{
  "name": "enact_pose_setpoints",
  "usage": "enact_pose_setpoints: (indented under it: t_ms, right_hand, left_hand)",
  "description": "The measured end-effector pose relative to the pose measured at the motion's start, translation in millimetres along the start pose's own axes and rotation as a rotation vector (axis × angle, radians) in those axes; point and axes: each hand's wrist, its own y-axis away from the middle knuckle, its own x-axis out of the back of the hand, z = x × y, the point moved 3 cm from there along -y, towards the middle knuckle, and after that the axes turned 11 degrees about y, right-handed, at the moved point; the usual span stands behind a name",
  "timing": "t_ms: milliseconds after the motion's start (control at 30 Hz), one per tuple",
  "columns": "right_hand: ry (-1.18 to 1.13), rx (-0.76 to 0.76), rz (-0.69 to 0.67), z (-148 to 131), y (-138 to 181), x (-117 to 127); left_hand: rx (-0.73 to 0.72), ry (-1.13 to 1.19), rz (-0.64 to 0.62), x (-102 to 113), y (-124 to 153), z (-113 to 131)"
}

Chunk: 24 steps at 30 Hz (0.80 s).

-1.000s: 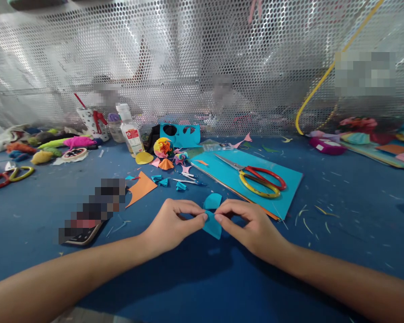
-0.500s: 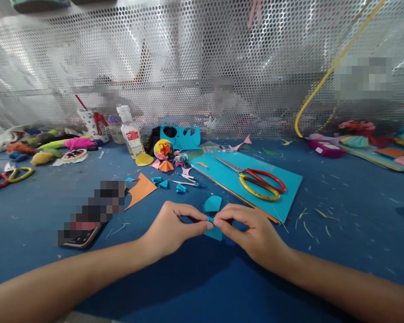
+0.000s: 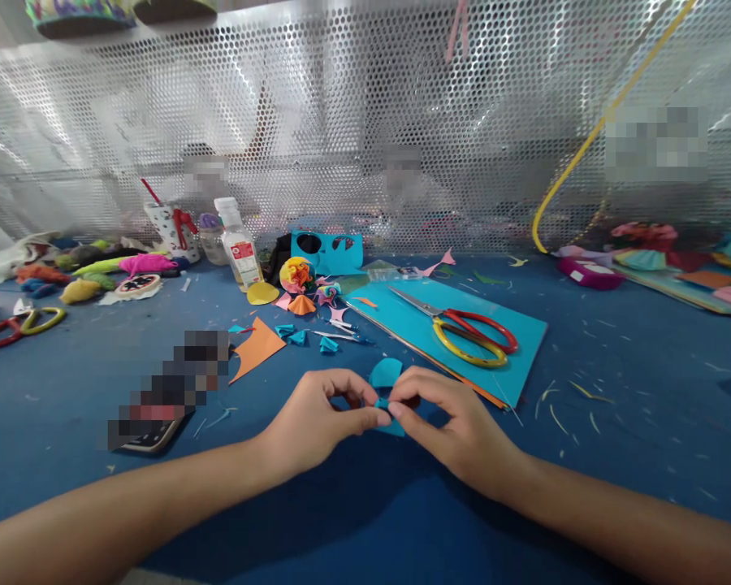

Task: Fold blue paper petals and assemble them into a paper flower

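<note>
A small folded piece of blue paper [image 3: 381,403] is pinched between both hands, close above the table. My left hand [image 3: 317,410] has its thumb and bent fingers closed at the paper's left side. On the right side, my right hand [image 3: 447,410] grips it between thumb and forefinger. Just beyond the fingertips lies a rounded blue paper piece [image 3: 386,372]. Another flat blue paper piece [image 3: 395,428] shows below the hands, partly covered by them. Several crumpled blue paper folds [image 3: 329,345] lie farther off to the left.
Red-and-yellow scissors [image 3: 472,331] rest on blue paper sheets [image 3: 524,333]. Left are a phone [image 3: 158,435], orange paper [image 3: 259,349], tweezers-like metal tool [image 3: 338,336], and a glue-like bottle [image 3: 240,252]. A paper flower ball [image 3: 297,276] and perforated metal screen [image 3: 353,106] stand behind.
My left thumb has slid slightly right along the blue paper, and my left forefinger is more bent. Both hands stay at about the same spot. The view has tilted up a little.
</note>
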Motion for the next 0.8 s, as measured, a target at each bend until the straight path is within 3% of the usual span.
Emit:
enact_pose_setpoints:
  t_ms: [267,533,800]
  right_hand:
    - [0.022,0.003,-0.025,0.8,1.3,-1.5]
    - [0.038,-0.01,-0.094,-4.1,4.4,-5.1]
    - [0.051,0.025,-0.035,-3.3,0.4,-0.4]
  left_hand:
    - [-0.088,-0.149,0.043,2.2,0.9,1.5]
    - [-0.012,-0.162,0.052,0.0,2.9,-0.5]
    - [-0.142,-0.197,0.086,2.2,2.9,3.4]
